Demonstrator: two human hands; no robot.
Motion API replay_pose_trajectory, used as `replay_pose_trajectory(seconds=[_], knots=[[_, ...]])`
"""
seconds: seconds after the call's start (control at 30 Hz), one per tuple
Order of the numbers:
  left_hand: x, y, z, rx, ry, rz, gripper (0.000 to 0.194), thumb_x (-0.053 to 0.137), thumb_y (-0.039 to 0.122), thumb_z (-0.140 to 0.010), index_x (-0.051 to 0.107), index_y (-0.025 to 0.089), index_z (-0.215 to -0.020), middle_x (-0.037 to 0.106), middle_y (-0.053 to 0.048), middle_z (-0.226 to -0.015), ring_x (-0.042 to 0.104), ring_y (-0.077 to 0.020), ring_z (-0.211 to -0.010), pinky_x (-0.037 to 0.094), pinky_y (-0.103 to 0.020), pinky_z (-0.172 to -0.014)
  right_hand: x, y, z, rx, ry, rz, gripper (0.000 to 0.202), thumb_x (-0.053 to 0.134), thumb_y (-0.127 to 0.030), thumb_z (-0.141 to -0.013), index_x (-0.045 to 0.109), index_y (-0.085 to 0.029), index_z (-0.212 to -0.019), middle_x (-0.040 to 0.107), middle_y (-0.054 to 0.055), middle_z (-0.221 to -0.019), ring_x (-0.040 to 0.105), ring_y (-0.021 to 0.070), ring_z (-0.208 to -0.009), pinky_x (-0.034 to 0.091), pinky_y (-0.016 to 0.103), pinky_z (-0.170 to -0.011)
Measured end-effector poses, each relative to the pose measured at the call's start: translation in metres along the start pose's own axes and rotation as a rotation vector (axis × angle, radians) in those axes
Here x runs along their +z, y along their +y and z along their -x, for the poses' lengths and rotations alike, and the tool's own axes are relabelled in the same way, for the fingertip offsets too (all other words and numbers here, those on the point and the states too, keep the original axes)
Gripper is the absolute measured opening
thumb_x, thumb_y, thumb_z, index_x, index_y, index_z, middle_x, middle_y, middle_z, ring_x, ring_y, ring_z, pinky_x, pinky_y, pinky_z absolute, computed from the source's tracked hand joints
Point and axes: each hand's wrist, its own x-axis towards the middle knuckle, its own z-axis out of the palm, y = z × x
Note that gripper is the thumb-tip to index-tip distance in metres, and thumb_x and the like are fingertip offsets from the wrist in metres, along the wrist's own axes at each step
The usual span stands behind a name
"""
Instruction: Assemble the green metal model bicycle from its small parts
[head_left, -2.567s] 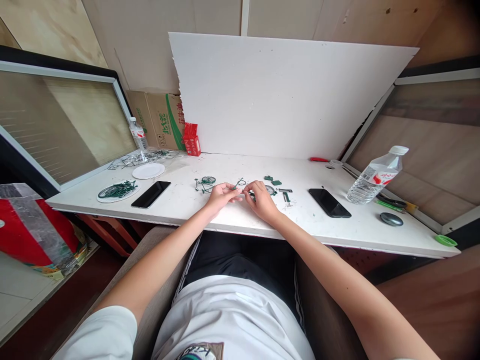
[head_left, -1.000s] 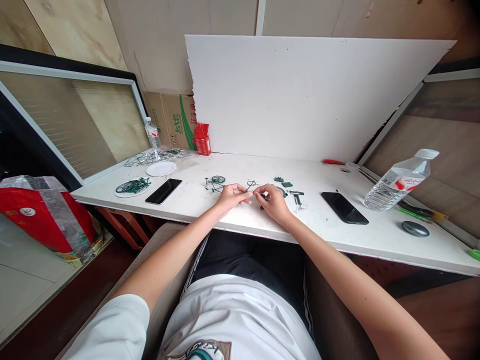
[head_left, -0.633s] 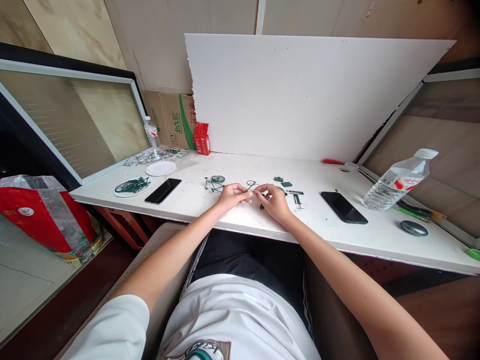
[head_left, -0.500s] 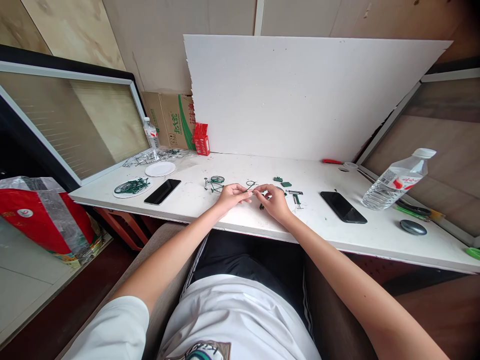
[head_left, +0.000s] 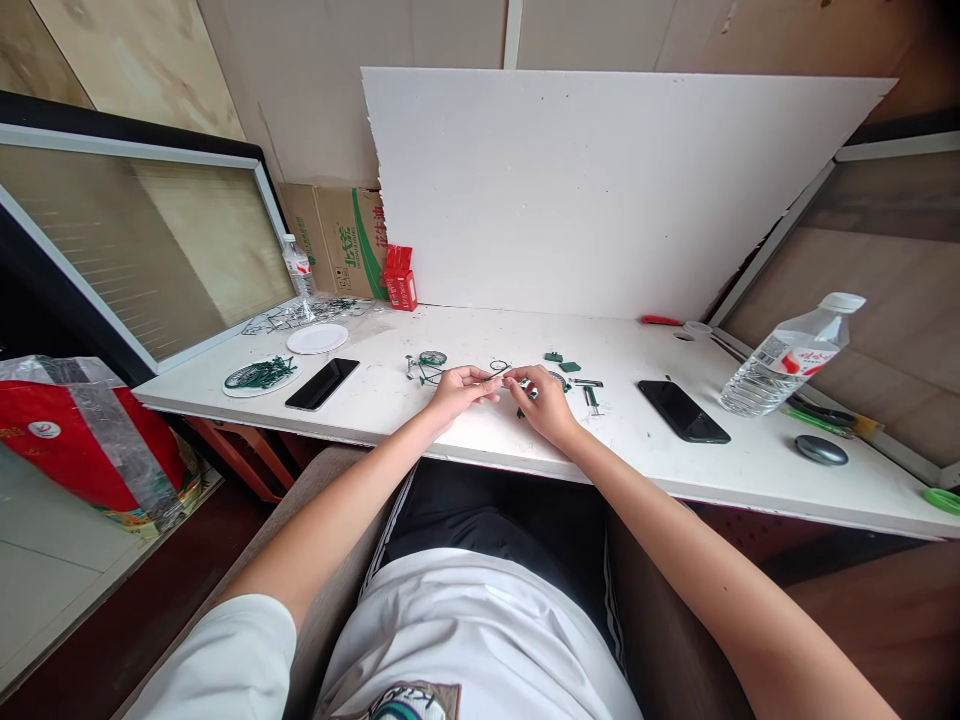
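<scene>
My left hand [head_left: 459,394] is closed in a pinch on a small, thin dark-green piece [head_left: 496,374]. The fingertips of my right hand [head_left: 546,404] meet at the other end of that piece, also pinched. Just behind the fingertips a thin green ring [head_left: 499,365] shows; whether it belongs to the held piece I cannot tell. Left of my hands lies a green model bicycle-like frame with a spoked wheel [head_left: 433,358]. Small green blocks [head_left: 570,367] and a narrow green part [head_left: 591,397] lie right of my right hand, which partly hides other green bits.
On the left are a plate of green parts [head_left: 259,374], a white plate [head_left: 317,338], a phone [head_left: 322,384] and a small red box [head_left: 400,280]. On the right stand another phone [head_left: 683,411], a water bottle [head_left: 791,355] and a dark oval object [head_left: 821,450]. A white board [head_left: 622,190] leans behind.
The whole view has shifted slightly to the left. Both hands stay together at the small green piece, with only slight finger movement.
</scene>
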Motion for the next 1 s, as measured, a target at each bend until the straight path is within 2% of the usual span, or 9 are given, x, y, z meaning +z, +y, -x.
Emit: replay_pose_trajectory(seconds=[0.23,0.47,1.0], knots=[[0.002,0.007,0.003,-0.037,0.004,0.028,0.047,0.097,0.044,-0.067,0.072,0.015,-0.094,0.08,-0.009,-0.096,0.077,-0.0204,-0.081,0.047,-0.032,-0.076,0.002,-0.002,0.001,-0.117,0.038,0.135,0.02,0.054,-0.036,-0.108,0.071,-0.025,-0.109,0.076,0.01,-0.101,0.066,0.0291,-0.1,0.055,0.045,-0.084],[0.002,0.011,0.005,-0.068,-0.001,0.053,0.048,0.097,0.043,-0.065,0.071,0.016,-0.094,0.079,-0.008,-0.096,0.076,-0.0203,-0.082,0.047,-0.032,-0.079,0.002,-0.006,0.001,-0.176,0.024,0.246,0.022,0.05,-0.031,-0.109,0.071,-0.022,-0.113,0.077,0.011,-0.101,0.065,0.0291,-0.098,0.055,0.044,-0.08],[0.0,0.01,0.003,-0.09,0.0,0.062,0.046,0.097,0.041,-0.066,0.071,0.016,-0.094,0.078,-0.006,-0.092,0.076,-0.0187,-0.079,0.047,-0.031,-0.078,0.003,-0.006,0.002,-0.154,0.008,0.24,0.026,0.049,-0.032,-0.109,0.073,-0.024,-0.115,0.078,0.011,-0.101,0.065,0.0303,-0.099,0.055,0.044,-0.079]])
